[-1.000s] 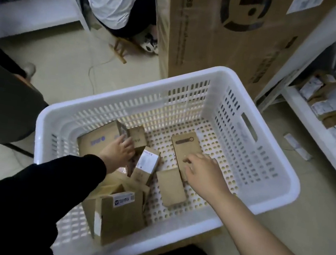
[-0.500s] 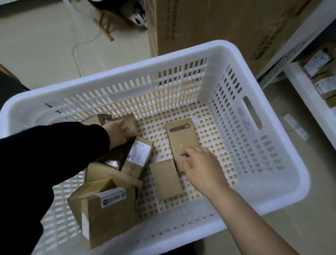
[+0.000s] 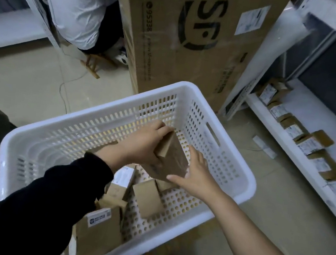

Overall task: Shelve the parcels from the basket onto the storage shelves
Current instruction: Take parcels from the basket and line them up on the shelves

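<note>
- A big cardboard box (image 3: 197, 44) stands on the floor just past the far corner of the basket
- The storage shelf (image 3: 334, 117) runs along the right side, well apart from the basket; a row of small brown parcels (image 3: 310, 144) with white labels lies along its front edge
- The white basket (image 3: 100, 109) with holes in its walls sits in front of the person
- A brown parcel with a white sticker (image 3: 101, 233) stands in the near left corner of the basket, and a few smaller parcels (image 3: 147, 198) lie just beside it toward the middle
- The left hand (image 3: 138, 147), coming out of a black sleeve, is curled round a small brown parcel (image 3: 171, 156) and grips it from the left, with the fingers over its top
- The right hand (image 3: 197, 171) has its fingers nearly straight and rests flat on the right side of the same parcel, with the thumb by its bottom edge
- This parcel is tilted and is lifted over the middle of the basket, nearer the right wall, clear of the parcels under it
</note>
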